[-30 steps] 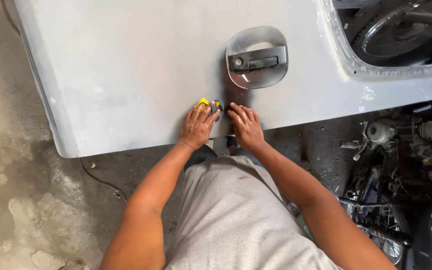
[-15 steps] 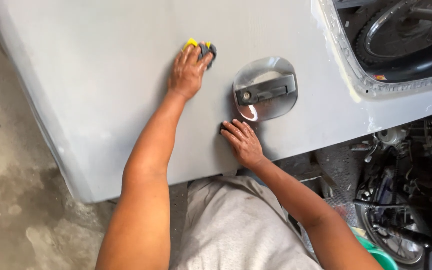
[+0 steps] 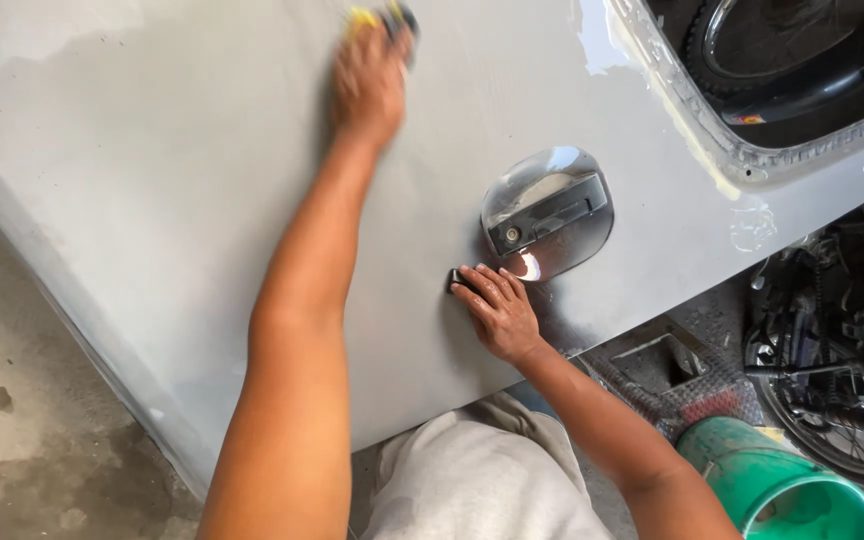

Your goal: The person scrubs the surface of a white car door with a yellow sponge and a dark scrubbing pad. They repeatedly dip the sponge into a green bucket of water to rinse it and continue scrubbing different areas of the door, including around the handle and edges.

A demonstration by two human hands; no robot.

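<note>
Head view: left hand (image 3: 370, 80), fingers clamped on a small, light yellow-and-black sanding block (image 3: 384, 17), rubs the stiff, smooth grey primed door panel (image 3: 152, 180) at its far side, while right hand (image 3: 497, 315), fingers together, presses flat near the chrome door handle (image 3: 547, 213).

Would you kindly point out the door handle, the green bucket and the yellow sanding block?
door handle (image 3: 550, 222): head view, on the black lever.
green bucket (image 3: 767, 478): head view, on its outer wall.
yellow sanding block (image 3: 364, 16): head view, on its yellow edge.

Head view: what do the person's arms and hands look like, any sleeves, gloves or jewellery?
Both arms are bare from the hands up to the frame edge: no sleeves, no gloves. No watch, bracelet or ring shows on the right hand or its wrist. The left hand is motion-blurred, so fine detail there cannot be told. Light grey clothing shows between the arms.
</note>
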